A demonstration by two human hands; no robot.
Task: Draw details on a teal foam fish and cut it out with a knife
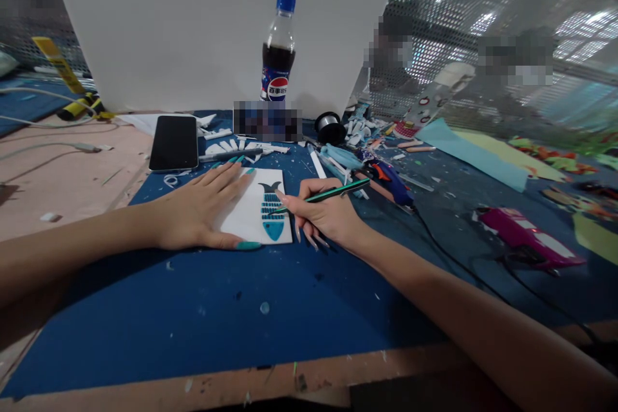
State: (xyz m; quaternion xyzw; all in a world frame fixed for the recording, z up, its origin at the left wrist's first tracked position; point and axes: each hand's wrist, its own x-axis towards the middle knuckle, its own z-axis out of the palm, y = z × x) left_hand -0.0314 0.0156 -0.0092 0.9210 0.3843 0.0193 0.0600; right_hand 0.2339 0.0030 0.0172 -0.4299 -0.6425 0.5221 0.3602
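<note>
My left hand [203, 209] lies flat with its fingers spread, pressing on a white board [241, 215] that rests on the blue table cover. On the board's right part is a fish-bone figure [273, 230] with a blue head, striped ribs and a dark tail. Pinched in my right hand [328, 212] is a slim green-and-black pen-like tool [342, 190]. Its tip is over the ribs of the fish; whether it touches them I cannot tell.
Behind the board are a phone [174, 143], a cola bottle [279, 55], a wire spool [330, 128] and white scraps. To the right lie a blue glue gun [393, 183] with a cord, a magenta device [531, 238] and coloured sheets [477, 151].
</note>
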